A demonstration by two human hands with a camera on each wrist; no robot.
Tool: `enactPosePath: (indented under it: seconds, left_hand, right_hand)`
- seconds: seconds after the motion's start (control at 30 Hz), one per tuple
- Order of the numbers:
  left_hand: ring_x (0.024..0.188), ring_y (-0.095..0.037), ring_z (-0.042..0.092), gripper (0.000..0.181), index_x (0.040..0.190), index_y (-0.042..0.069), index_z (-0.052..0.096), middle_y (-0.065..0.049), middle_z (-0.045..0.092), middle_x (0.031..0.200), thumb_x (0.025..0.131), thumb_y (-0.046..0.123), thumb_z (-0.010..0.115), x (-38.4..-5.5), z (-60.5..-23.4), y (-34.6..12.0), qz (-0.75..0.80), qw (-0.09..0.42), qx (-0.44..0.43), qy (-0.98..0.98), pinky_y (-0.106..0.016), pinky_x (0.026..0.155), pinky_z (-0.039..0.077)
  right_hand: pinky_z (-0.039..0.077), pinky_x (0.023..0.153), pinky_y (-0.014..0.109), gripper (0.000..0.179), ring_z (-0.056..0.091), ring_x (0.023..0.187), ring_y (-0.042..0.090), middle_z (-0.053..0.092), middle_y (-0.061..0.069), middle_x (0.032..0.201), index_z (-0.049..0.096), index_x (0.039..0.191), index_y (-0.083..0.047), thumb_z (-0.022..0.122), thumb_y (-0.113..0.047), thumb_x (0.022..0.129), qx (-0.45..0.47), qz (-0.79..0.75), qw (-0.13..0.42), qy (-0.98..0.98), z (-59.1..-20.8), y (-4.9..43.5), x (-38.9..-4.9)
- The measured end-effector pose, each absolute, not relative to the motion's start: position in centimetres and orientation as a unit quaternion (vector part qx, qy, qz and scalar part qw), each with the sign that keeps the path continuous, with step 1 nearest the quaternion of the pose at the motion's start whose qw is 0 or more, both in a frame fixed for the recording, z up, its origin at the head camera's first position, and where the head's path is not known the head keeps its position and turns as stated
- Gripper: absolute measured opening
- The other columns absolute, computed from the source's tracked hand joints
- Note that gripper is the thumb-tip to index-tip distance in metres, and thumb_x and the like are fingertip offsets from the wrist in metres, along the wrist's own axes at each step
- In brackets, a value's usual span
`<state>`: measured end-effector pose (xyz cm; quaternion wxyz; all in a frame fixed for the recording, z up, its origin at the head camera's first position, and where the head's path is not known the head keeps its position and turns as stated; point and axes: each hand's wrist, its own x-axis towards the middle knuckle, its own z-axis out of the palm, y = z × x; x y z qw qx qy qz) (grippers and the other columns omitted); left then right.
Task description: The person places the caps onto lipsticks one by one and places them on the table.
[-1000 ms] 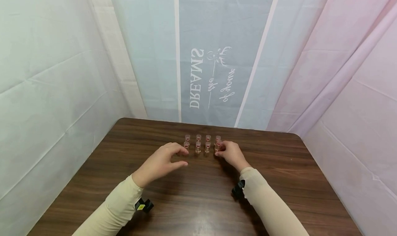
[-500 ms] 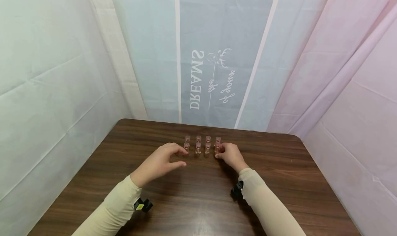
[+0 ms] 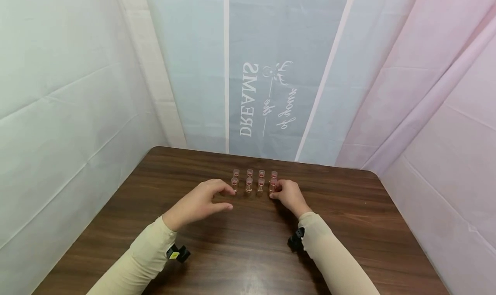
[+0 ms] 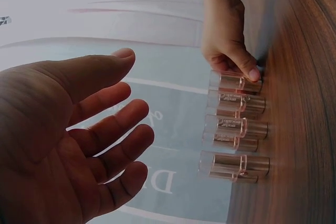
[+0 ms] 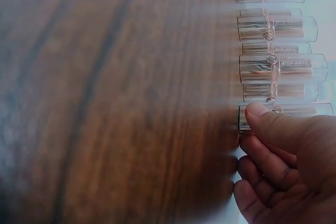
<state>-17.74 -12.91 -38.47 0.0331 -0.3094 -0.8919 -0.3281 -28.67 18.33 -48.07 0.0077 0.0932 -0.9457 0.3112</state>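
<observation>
Several lipstick tubes with clear caps and shiny rose-gold bodies stand upright on the table in two rows. My right hand (image 3: 291,197) pinches the lower part of the front-row tube at the right end (image 3: 273,185), thumb on its near side in the right wrist view. Just behind it stands the rightmost back-row tube (image 3: 274,174). My left hand (image 3: 199,201) holds nothing; its fingers are relaxed and spread from the thumb, beside the leftmost front tube (image 3: 234,184). Between the ends stand two more front tubes (image 3: 249,185). In the left wrist view, the left palm (image 4: 47,150) faces the rows.
The dark wood-grain table (image 3: 240,247) has its far edge a little behind the rows. A blue-grey cloth with white lettering (image 3: 248,99) hangs behind it, and pale cloths (image 3: 77,114) hang at both sides. Each sleeve has a black wrist camera (image 3: 296,240).
The right hand has brought its tube slightly nearer the person, level with the front row. The left hand has barely moved. The head view has shifted a little.
</observation>
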Motion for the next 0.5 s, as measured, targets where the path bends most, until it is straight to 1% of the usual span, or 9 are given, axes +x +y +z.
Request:
enactPosePath:
  seconds: [0.2,0.3,0.5]
  left_hand:
    - [0.107,-0.016,0.063,0.029,0.116,0.022,0.071,0.010,0.068,0.118,0.090,0.030,0.081,-17.62,-38.58,-13.15,-0.329,0.026,-0.301,-0.895,-0.035,0.093,0.053]
    - [0.106,-0.017,0.063,0.029,0.116,0.021,0.071,0.007,0.069,0.118,0.090,0.028,0.081,-17.50,-38.70,-13.28,-0.333,0.025,-0.299,-0.894,-0.036,0.093,0.053]
    - [0.106,-0.017,0.063,0.029,0.117,0.020,0.071,0.008,0.068,0.115,0.090,0.028,0.081,-17.33,-39.07,-13.62,-0.324,0.023,-0.291,-0.900,-0.038,0.093,0.053]
  right_hand:
    - [0.050,0.069,0.037,0.015,0.058,0.073,0.016,0.069,-0.001,0.083,0.072,0.089,-0.013,0.086,-0.019,0.084,0.098,0.297,0.009,-0.950,-48.13,18.06,-28.82]
    - [0.050,0.069,0.037,0.016,0.058,0.072,0.016,0.069,-0.001,0.082,0.072,0.088,-0.013,0.086,-0.019,0.084,0.096,0.295,0.008,-0.951,-48.15,17.91,-28.85]
    - [0.049,0.068,0.037,0.017,0.057,0.072,0.018,0.068,0.002,0.083,0.071,0.090,-0.011,0.086,-0.018,0.085,0.084,0.286,0.004,-0.955,-47.90,17.63,-28.61]
